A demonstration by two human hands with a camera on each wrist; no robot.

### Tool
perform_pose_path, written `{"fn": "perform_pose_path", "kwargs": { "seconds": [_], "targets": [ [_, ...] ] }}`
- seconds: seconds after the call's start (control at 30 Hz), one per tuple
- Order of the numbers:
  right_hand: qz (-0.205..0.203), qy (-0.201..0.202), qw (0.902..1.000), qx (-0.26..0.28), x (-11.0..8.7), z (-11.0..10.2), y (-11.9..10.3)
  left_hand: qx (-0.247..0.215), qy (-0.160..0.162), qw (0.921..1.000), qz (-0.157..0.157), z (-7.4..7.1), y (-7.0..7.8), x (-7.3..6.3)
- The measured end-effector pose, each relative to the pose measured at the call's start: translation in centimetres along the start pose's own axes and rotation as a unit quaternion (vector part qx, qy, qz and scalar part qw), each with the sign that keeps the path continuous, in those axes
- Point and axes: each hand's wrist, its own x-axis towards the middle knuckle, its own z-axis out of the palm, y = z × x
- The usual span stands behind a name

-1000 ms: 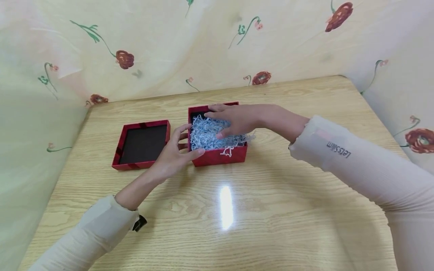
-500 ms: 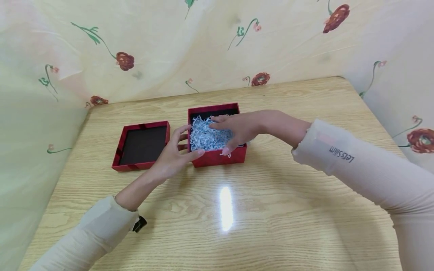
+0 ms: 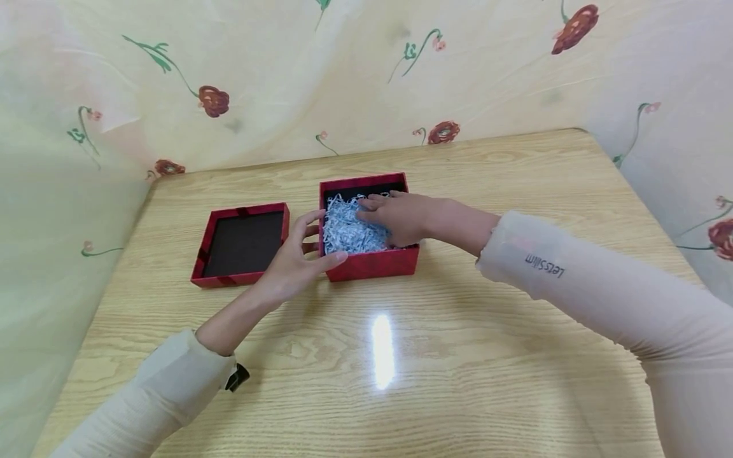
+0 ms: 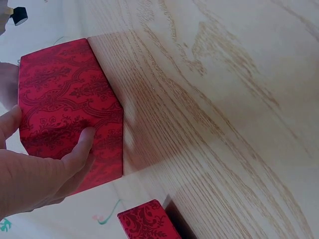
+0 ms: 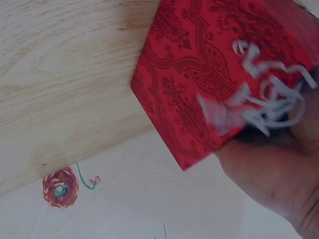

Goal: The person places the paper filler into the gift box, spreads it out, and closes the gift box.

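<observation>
Blue paper shreds [image 3: 352,229] sit inside the red box [image 3: 372,266], which stands with its top off on the wood table [image 3: 469,356]. The right hand [image 3: 408,219] lies on the shreds, its fingers stretched out. The left hand [image 3: 293,262] holds the box's left front corner, with bent fingers on the side and the thumb at the front rim. The step now looks like patting the paper flat. A few pale strands [image 5: 276,99] hang over the wall, so the next move may need tucking them in, before the red lid [image 3: 243,245] nearby.
</observation>
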Motion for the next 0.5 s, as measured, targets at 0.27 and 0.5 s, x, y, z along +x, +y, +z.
{"fn": "perform_pose_path", "kwargs": {
  "seconds": [0.27, 0.5],
  "targets": [
    [-0.011, 0.011, 0.9994, -0.032, 0.5, 0.5, 0.1, -0.002, -0.005, 1.0, 0.002, 0.2, 0.2, 0.1],
    [-0.015, 0.021, 0.9987, 0.044, -0.9, -1.3, 0.8, -0.001, -0.003, 1.0, 0.0, 0.0, 0.3, 0.0]
  ]
}}
